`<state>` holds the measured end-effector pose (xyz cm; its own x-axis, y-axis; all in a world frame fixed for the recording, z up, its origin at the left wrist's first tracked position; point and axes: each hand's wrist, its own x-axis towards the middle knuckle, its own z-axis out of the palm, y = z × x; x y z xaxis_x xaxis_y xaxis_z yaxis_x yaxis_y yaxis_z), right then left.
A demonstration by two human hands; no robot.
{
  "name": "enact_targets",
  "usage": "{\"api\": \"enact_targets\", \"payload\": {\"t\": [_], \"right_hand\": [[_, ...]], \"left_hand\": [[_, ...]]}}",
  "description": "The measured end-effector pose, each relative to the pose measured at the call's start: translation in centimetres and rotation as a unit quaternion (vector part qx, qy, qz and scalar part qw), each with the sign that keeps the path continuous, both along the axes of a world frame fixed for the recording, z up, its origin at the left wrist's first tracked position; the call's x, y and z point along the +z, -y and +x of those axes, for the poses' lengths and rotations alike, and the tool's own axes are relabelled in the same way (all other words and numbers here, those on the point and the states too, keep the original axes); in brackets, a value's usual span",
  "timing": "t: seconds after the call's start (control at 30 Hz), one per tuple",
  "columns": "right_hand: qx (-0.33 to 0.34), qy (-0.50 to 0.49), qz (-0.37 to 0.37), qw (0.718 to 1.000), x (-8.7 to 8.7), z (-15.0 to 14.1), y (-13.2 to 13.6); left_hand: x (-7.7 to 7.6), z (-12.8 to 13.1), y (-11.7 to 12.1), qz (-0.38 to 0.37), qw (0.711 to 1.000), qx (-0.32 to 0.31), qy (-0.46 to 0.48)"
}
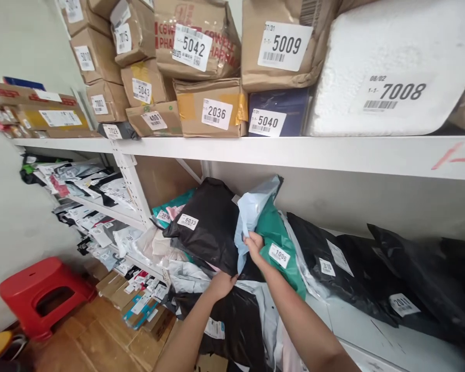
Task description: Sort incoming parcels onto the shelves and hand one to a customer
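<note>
My right hand (253,247) is closed around the edge of a light blue mailing bag (251,206), which stands upright and creased. Behind my right hand leans a green mailing bag (273,227) labelled 1005. Lower and to the left, my left hand (222,285) pinches at the bottom edge of a full black mailing bag (209,222) labelled 6033, close to the light blue bag's lower tip. Its fingertips are partly hidden. Under my forearms another black bag (236,320) with a white label hangs over the shelf's front among pale grey bags.
Boxes and a white foam box (395,72) fill the upper shelf (294,157) above my hands. Several black bags (344,268) lie to the right. At left are side shelves (101,206) of parcels, small boxes (139,305) on the floor and a red stool (42,289).
</note>
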<state>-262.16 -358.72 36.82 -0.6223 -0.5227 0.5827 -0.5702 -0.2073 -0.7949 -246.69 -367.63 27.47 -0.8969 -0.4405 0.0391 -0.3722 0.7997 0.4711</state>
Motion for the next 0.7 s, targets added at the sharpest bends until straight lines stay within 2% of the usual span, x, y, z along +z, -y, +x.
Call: {"api": "enact_targets", "payload": {"t": [0.17,0.27,0.33,0.4,0.47,0.5,0.57,0.63,0.7], "right_hand": [[-0.021,-0.090,0.153,0.984,0.1,2.9,-2.4],[-0.070,-0.191,0.319,0.926,0.6,5.4,-1.2],[-0.096,-0.242,0.391,0.883,0.9,7.1,-0.6],[-0.086,-0.269,0.350,0.893,0.4,8.3,-2.1],[-0.062,-0.307,0.219,0.924,-1.1,8.6,-6.1],[-0.057,-0.334,0.141,0.930,-2.2,8.4,-8.6],[-0.152,-0.371,-0.011,0.916,-4.7,7.3,-13.7],[-0.251,-0.334,-0.006,0.908,-6.9,5.3,-17.0],[-0.297,-0.293,0.053,0.907,-8.1,3.2,-17.8]], "left_hand": [[0.5,-0.2,2.5,-0.006,0.998,0.064,-0.003],[0.7,0.3,3.1,-0.008,0.997,0.082,0.000],[0.9,1.1,2.9,-0.007,0.997,0.072,-0.006],[1.1,2.2,2.3,0.008,0.998,0.053,-0.038],[1.2,3.5,1.5,0.035,0.995,0.036,-0.087],[1.2,4.1,1.1,0.046,0.993,0.034,-0.106],[1.4,5.1,0.2,0.046,0.991,0.037,-0.119],[1.8,5.4,-0.7,0.025,0.993,0.034,-0.113],[2.5,5.1,-1.7,-0.002,0.995,0.020,-0.098]]}}
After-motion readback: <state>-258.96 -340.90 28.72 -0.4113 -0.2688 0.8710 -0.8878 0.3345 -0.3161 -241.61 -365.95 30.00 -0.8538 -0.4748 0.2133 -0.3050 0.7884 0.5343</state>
